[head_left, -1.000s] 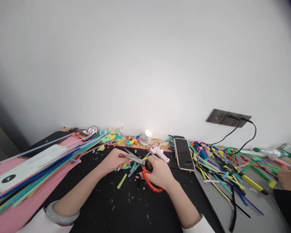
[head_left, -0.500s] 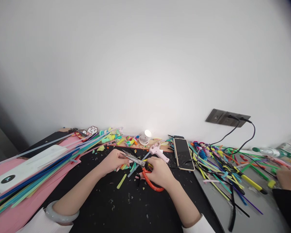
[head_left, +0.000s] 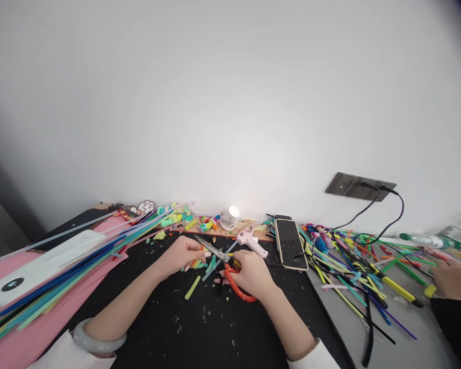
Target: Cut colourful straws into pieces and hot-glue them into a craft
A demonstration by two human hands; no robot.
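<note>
My right hand (head_left: pixel 251 271) is closed round the red handles of a pair of scissors (head_left: pixel 218 252), whose metal blades point up and left. A yellow piece shows beside its fingers. At the blades, my left hand (head_left: pixel 182 256) pinches with thumb and fingertips; what lies between them is too small to make out. Orange, yellow and teal scraps (head_left: pixel 200 264) lie just under the left fingertips. A short yellow-green strip (head_left: pixel 192 288) rests on the black table top in front of the hands, among small clippings.
Behind the hands stand a paper cup (head_left: pixel 229 219), a pink glue gun (head_left: pixel 251 242) and a phone (head_left: pixel 292 245). Long coloured strips (head_left: pixel 80 271) lie on pink sheets at left. Pipe cleaners (head_left: pixel 346 271) cover the grey board at right, near another person's hand (head_left: pixel 455 281).
The scissors' red handle has shifted slightly to the left with my right hand. My left hand stays almost where it was. The other person's hand has moved slightly left.
</note>
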